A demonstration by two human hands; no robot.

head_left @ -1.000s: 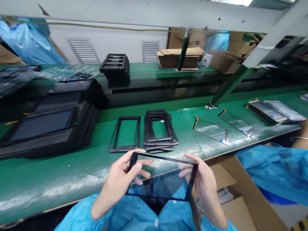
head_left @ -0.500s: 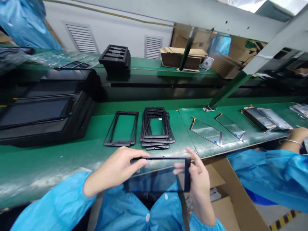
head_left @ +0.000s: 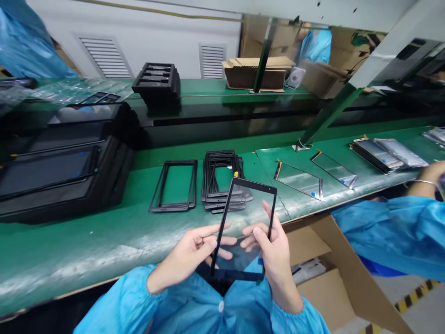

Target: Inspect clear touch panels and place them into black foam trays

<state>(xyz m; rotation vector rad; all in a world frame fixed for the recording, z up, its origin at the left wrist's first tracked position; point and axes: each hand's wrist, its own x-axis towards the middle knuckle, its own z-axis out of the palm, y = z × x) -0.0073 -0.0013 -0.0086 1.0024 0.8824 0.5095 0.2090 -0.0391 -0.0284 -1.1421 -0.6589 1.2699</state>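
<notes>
A clear touch-screen panel (head_left: 243, 211) with a black border stands tilted upright between my hands, in front of my body. An orange tab pokes up from its top left corner. My left hand (head_left: 194, 250) grips the panel's left edge, with fingers showing behind the glass. Along the right edge my right hand (head_left: 273, 246) holds it too, thumb on the front and fingers behind. Just beyond the panel lies a pile of black frames (head_left: 222, 185), partly covered by it. To the left of that pile rest more black frames (head_left: 175, 208).
Two glass panels (head_left: 301, 181) lie to the right on the green bench (head_left: 104, 250). Black trays (head_left: 114, 171) with screens are stacked at left. An open cardboard box (head_left: 337, 287) sits below the bench edge. A co-worker's sleeve (head_left: 389, 232) reaches in at right.
The panel has turned from lying sideways to standing upright, its orange tab now at the top. Both hands have shifted along with it, still gripping its edges. The camera view has moved slightly.
</notes>
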